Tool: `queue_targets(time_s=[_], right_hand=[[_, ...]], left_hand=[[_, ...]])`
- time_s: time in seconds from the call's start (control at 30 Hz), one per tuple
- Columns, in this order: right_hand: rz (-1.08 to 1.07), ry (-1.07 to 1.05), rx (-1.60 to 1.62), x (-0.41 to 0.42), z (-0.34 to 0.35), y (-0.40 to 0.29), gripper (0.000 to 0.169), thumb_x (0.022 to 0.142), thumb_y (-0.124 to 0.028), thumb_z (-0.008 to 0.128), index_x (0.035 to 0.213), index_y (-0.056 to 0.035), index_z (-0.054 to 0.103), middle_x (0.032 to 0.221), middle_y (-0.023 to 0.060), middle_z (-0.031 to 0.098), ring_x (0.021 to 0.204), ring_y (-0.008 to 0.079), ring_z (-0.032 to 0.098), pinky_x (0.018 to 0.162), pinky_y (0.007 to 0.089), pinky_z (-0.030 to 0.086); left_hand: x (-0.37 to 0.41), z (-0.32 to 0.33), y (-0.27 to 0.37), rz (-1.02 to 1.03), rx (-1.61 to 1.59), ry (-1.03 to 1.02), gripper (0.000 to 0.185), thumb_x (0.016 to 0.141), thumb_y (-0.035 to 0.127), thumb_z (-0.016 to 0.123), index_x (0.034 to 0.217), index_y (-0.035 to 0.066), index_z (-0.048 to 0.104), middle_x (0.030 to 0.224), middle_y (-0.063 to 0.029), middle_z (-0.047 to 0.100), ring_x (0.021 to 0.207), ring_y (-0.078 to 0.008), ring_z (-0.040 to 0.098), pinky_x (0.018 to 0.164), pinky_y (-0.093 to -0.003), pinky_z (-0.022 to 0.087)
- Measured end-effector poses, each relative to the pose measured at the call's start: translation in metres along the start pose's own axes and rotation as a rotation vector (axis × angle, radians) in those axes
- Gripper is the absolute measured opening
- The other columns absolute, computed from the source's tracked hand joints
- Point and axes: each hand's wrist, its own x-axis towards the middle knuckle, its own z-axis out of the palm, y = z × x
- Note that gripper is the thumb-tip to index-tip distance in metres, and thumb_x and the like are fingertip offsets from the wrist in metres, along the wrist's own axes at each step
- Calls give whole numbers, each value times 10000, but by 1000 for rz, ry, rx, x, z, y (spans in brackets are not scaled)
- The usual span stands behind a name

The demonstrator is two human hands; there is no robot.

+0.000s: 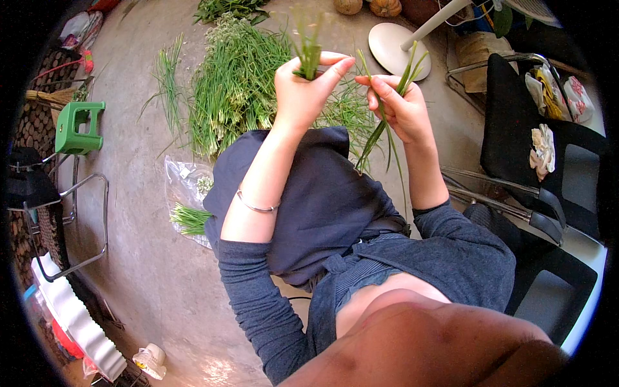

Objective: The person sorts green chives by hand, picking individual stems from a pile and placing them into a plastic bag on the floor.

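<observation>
My left hand [302, 99] is closed around a small bunch of green chives [309, 55], whose stems stand up out of the fist, the upper ends blurred. Close by on its right, my right hand [406, 109] pinches a few loose chive stalks [371, 142] that hang down past the wrist. On the floor beyond my knees lies a large heap of chives [237, 72] with pale flower heads at its far end. Thinner loose stalks [350, 109] are scattered under my hands. Beside my lap, a trimmed chive bundle [189, 220] rests on a clear plastic bag [186, 169].
A green plastic stool [80, 128] and a metal-framed chair [104, 213] stand at left. At right are black chairs [512, 116], one bearing a crumpled glove or cloth [542, 152]. A round white stand base [387, 46] and pumpkins [384, 7] sit at the far side.
</observation>
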Motion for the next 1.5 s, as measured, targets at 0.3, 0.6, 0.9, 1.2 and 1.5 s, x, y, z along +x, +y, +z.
queue_targets(time_s=[0.3, 0.6, 0.9, 1.2, 1.5], right_hand=[[8, -98, 72, -2, 2, -4, 294, 882, -187, 532, 1099, 0, 598, 691, -30, 565, 473, -2, 329, 414, 148, 224], [109, -199, -109, -2, 3, -4, 319, 880, -211, 539, 1125, -11, 581, 683, -35, 527, 491, 2, 339, 431, 152, 232], [299, -262, -200, -3, 4, -7, 252, 880, -250, 510, 1019, -55, 589, 650, -62, 444, 473, -16, 286, 407, 160, 179], [338, -302, -95, -1, -3, 0, 248, 865, -241, 448, 1016, -47, 477, 643, -16, 419, 465, 13, 258, 387, 168, 158], [323, -326, -39, 4, -5, 1, 217, 836, -258, 473, 946, -71, 486, 633, -34, 427, 531, 25, 372, 378, 164, 180]], left_hand=[[3, -1, -11, -44, -79, 77, 166, 782, 101, 678, 926, 18, 668, 844, -34, 681, 707, -63, 587, 596, -208, 457], [0, 0, -5, -142, -147, -90, 203, 781, 118, 686, 956, 24, 648, 856, -30, 673, 589, -21, 487, 507, -168, 372], [-3, 3, -2, -55, -81, -89, 288, 775, 103, 687, 1060, 93, 653, 825, -12, 654, 736, -48, 567, 638, -199, 463], [-3, 4, -3, 49, 26, -140, 235, 784, 85, 668, 1019, 84, 670, 857, -22, 674, 770, -61, 595, 689, -218, 477], [-6, 8, -18, -12, 3, -243, 202, 794, 49, 657, 993, 12, 660, 785, -51, 661, 617, -80, 582, 571, -203, 478]])
